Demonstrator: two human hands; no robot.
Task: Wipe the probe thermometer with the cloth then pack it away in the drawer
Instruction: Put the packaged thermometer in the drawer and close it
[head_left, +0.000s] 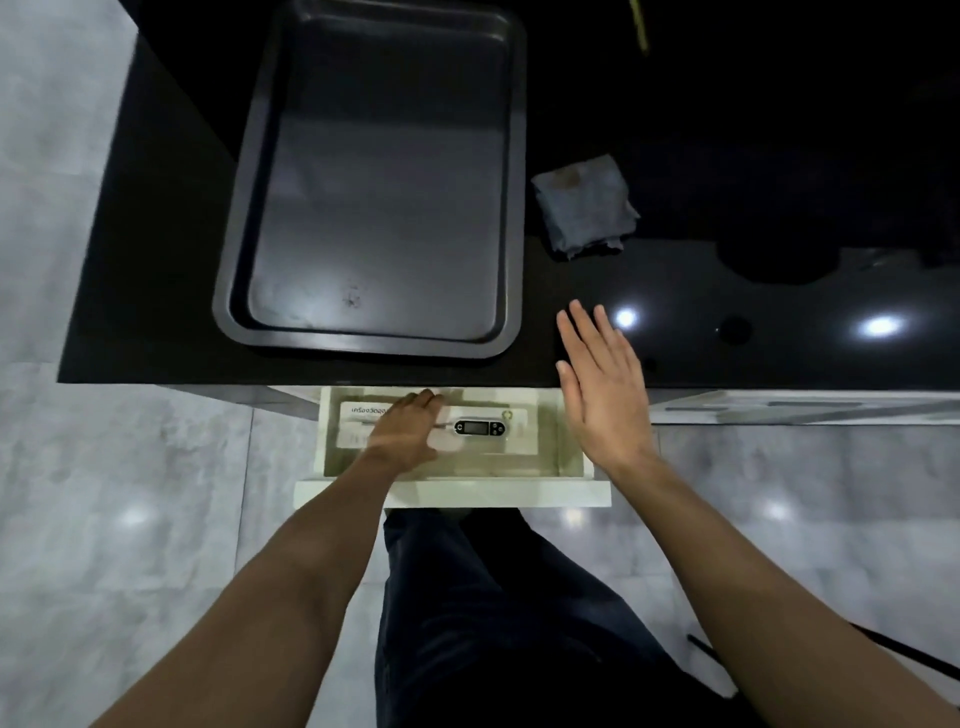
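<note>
The probe thermometer, black with a small display, lies inside the open white drawer on top of a white printed box. My left hand reaches into the drawer and covers the thermometer's metal probe; its fingers curl downward, and whether they pinch the probe is hidden. My right hand hovers flat with straight fingers above the drawer's right side and the counter edge, holding nothing. The grey cloth lies crumpled on the black counter, behind my right hand.
A large dark baking tray sits on the black counter at the left. The glossy counter reflects ceiling lights at the right. Grey tiled floor lies below, and my legs stand against the drawer front.
</note>
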